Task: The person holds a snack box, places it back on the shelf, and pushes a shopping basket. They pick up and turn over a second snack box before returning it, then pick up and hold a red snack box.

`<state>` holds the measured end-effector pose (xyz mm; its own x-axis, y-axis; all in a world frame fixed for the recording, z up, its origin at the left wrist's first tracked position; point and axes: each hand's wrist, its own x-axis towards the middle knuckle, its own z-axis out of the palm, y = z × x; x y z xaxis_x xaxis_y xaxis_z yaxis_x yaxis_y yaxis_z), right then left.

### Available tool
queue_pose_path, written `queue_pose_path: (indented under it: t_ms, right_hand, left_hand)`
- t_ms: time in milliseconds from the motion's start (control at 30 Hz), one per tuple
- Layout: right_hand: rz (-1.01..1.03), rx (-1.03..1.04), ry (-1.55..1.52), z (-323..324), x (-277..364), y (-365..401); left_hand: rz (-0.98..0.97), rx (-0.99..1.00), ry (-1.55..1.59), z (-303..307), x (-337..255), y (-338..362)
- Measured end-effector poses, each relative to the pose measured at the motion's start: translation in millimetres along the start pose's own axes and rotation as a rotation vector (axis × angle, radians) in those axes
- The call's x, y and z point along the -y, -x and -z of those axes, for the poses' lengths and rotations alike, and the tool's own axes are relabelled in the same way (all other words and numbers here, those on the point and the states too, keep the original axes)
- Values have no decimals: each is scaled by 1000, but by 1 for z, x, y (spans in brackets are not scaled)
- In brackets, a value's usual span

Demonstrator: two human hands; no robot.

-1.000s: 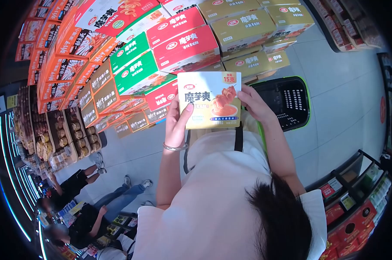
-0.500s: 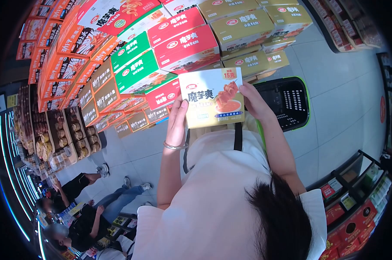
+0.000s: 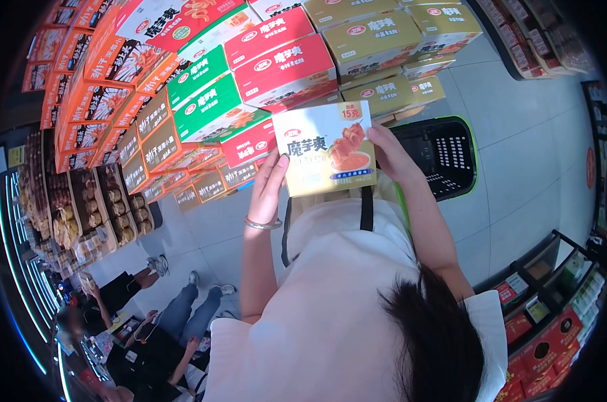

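head-worn view, forward and down

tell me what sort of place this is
Probably a supermarket: stacked coloured boxes, a black shopping basket and the white-and-gold food box being held all suggest it.

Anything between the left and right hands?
Yes, in the head view: the white-and-gold box, with the left hand and the right hand at its opposite side edges.

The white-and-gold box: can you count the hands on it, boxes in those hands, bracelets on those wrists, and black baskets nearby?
Left hand and right hand: 2
White-and-gold box: 1
Bracelet: 1
Black basket: 1
Total: 5
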<state>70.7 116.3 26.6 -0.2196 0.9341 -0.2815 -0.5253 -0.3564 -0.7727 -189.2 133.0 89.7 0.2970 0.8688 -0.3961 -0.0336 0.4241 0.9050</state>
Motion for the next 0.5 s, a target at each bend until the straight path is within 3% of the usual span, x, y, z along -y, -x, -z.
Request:
queue_pose_path:
  t_ms: [333, 500]
  right_hand:
    - [-18, 20, -88, 3, 1, 1]
    - [-31, -4, -81, -2, 5, 4]
  left_hand:
    - [25, 61, -31, 6, -3, 2]
    - [-61, 62, 21, -2, -16, 8]
